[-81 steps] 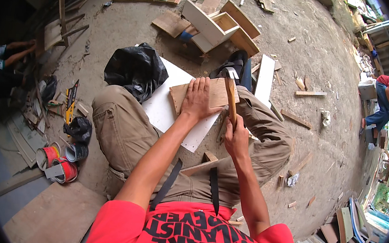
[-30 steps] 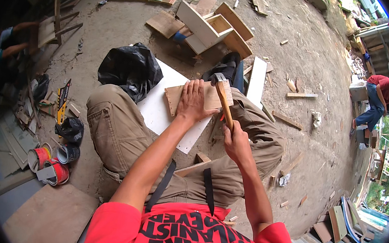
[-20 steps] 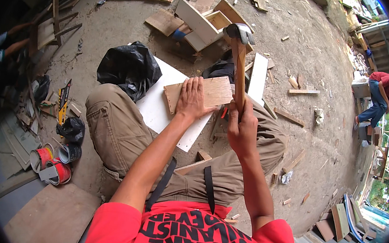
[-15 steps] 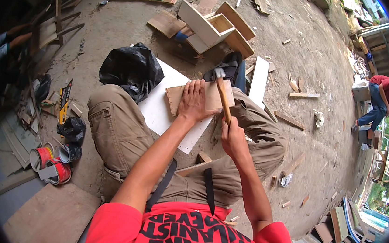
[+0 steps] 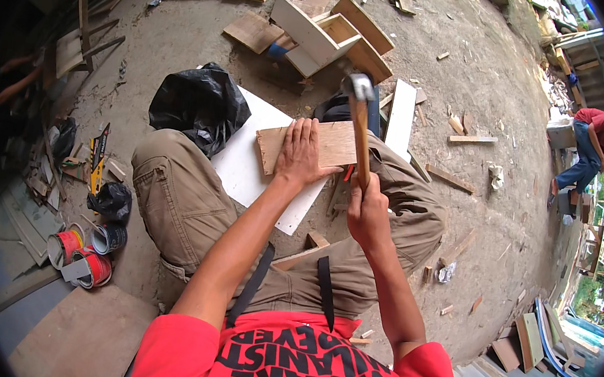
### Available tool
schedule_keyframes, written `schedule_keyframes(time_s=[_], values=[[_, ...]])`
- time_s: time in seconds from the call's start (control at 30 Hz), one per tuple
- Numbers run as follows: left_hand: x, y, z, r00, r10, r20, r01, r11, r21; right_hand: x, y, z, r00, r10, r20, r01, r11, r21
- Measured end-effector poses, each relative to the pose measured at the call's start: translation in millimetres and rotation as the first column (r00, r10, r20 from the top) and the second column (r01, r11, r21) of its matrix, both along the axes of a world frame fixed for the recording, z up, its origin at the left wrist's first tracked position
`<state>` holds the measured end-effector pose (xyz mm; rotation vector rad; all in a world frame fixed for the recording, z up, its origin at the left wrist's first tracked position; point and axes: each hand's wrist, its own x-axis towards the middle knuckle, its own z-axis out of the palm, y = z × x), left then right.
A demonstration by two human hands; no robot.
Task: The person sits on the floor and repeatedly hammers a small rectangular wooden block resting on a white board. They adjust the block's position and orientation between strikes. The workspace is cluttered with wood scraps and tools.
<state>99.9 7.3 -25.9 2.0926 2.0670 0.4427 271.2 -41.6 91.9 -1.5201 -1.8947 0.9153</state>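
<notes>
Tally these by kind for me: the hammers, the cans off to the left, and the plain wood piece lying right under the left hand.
Hammer, in the right hand: 1
Wood piece, under the left hand: 1
Cans: 3 (yellow-and-red can, red can, dark can)
Total: 5
</notes>
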Motion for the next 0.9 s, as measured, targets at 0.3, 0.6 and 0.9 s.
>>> schedule_keyframes(time_s=[0.3, 0.6, 0.9], values=[[-0.8, 2.9, -2.6, 0.999, 0.02, -0.035, -0.018, 0.998, 0.057, 6.0, 4.7, 62.3, 1.0, -0.008, 0.022, 0.011, 0.994, -0.112], [6.2, 5.3, 1.5, 1.0, 0.006, -0.022, -0.005, 0.999, 0.048, 18.3, 6.3, -15.8, 0.979, 0.029, 0.201, 0.009, 0.983, -0.182], [2.9, 3.2, -6.2, 0.998, 0.033, -0.048, -0.032, 0.999, 0.011, 29.4, 19.4, 63.2, 0.986, -0.077, -0.149, 0.065, 0.995, -0.081]])
